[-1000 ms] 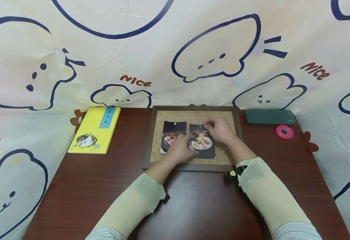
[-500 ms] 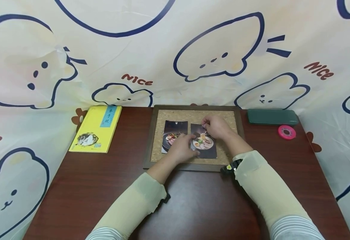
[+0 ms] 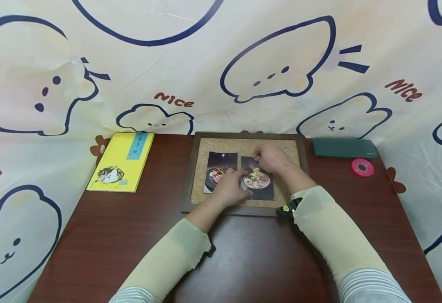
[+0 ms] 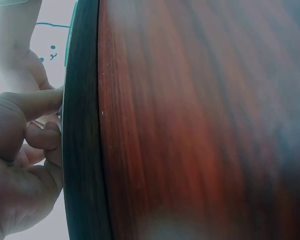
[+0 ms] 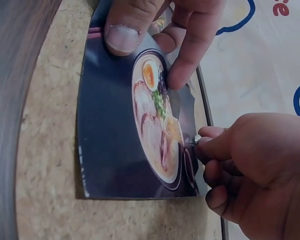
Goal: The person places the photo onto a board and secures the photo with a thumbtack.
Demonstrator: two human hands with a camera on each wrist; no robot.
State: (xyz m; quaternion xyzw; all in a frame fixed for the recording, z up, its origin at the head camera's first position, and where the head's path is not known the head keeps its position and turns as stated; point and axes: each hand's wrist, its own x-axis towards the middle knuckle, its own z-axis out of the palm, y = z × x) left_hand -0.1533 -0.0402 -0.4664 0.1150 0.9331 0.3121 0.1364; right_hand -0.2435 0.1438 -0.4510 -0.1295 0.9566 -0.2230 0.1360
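A framed cork board point(image 3: 247, 145) lies at the back of the table with two food photos on it. My left hand point(image 3: 230, 188) presses the right photo point(image 5: 110, 130), a ramen bowl on a dark background, with thumb and a finger on its surface. At that photo's top edge, my right hand point(image 3: 273, 159) pinches a small push pin point(image 5: 197, 139) between thumb and forefinger, its point at the paper. A pin point(image 3: 223, 155) sits at the top of the left photo point(image 3: 215, 162), which my left hand partly covers.
A yellow book point(image 3: 124, 168) lies at the back left of the dark wooden table point(image 3: 137, 235). At the back right are a dark green case point(image 3: 343, 147) and a pink ring-shaped item point(image 3: 362, 167). A printed cloth point(image 3: 205, 75) hangs behind the table.
My right hand has shifted slightly left and up along the photo's top edge, with its forearm swinging inward. My left hand stays on the photo.
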